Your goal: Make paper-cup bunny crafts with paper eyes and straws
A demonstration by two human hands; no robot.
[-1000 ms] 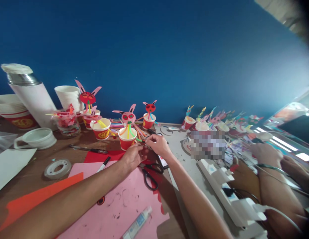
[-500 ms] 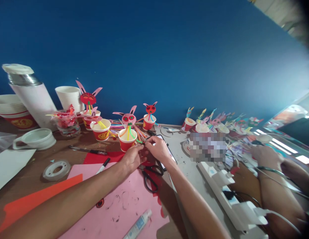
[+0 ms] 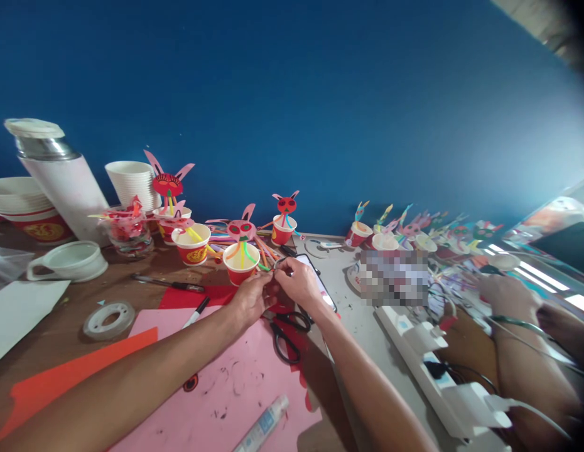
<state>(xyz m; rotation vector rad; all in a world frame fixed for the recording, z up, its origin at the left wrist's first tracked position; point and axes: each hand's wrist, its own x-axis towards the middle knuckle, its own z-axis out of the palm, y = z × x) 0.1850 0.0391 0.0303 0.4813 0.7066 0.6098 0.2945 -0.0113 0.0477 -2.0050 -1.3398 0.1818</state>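
My left hand [image 3: 254,298] and my right hand [image 3: 299,282] meet beside a red and white paper cup [image 3: 241,270]. Their fingertips pinch together at the end of a green pipe cleaner [image 3: 263,267] that comes out over the cup's rim. Exactly how each finger grips it is partly hidden. From this cup rises a figure with a pink paper face [image 3: 242,230], green-rimmed eyes and pink ears, its head tilted back. Black-handled scissors [image 3: 286,342] lie just below my hands, partly under my right wrist. A phone [image 3: 326,295] lies behind my right hand.
Pink paper [image 3: 226,389] carries a glue tube [image 3: 264,427]. Tape [image 3: 108,320], a pen [image 3: 169,283], a mug [image 3: 70,262] and a flask [image 3: 66,182] stand or lie left. Similar cup figures line the wall [image 3: 320,113]. A power strip [image 3: 414,358] and another person's arm [image 3: 522,345] are right.
The pink face on the near cup has tipped back and its ears have shifted left. Both my hands keep almost the same pinch and place. The view has moved slightly.
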